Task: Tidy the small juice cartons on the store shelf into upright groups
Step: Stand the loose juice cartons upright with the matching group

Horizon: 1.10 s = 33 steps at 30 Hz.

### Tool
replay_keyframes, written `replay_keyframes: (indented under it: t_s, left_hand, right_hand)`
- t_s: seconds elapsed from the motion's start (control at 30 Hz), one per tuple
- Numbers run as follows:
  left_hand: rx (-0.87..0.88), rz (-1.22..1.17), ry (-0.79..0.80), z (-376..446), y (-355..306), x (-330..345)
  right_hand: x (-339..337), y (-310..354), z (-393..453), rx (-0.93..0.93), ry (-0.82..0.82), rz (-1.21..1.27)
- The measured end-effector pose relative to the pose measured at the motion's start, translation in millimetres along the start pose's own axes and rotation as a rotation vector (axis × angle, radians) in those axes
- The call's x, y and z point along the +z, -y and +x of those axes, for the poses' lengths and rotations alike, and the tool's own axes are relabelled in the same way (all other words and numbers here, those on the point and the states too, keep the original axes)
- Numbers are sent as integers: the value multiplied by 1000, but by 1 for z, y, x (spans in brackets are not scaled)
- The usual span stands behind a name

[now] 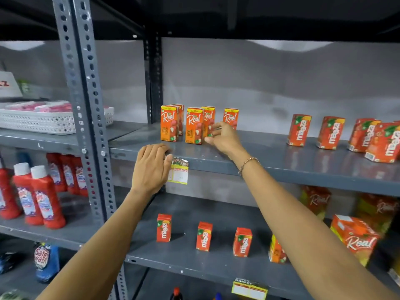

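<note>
Several orange Real juice cartons stand upright on the upper grey shelf (270, 161): a pair at the left (169, 123), a front carton (194, 126) with one behind it (208, 118), and a lone one (230, 117) further right. My right hand (223, 137) reaches in between them, fingertips touching the lower right of the rear carton (208, 118); a firm grip is not visible. My left hand (151, 167) rests palm-down on the shelf's front edge, holding nothing. Several red Maaza cartons (299, 130) stand at the shelf's right.
The lower shelf carries three spaced Maaza cartons (164, 228), a tilted orange carton (276, 250) and larger Real packs (357, 239). A price tag (179, 171) hangs beside my left hand. A perforated steel post (86, 118) stands left, with red bottles (46, 197) and a white basket (41, 121) beyond.
</note>
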State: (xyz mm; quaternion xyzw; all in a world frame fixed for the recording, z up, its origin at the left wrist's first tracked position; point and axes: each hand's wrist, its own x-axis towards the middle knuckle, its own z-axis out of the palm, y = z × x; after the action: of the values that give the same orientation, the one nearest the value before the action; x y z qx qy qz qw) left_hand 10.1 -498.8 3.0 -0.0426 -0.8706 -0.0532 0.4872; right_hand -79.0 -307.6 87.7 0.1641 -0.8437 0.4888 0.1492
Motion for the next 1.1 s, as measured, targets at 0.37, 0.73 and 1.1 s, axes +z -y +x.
replay_keyframes:
  t_s: [0.37,0.73,1.1]
  left_hand:
    - [81,-68,-102,5,-239,43]
    - [167,-199,19,5,-500,83]
    - [131,-239,67,6,-539,90]
  right_hand:
    - [-231,-85,-113,-163,-296,-55]
    - [-479,-213,-194,114,-899,-159]
    - [-582,-262,-169,541,-469,161]
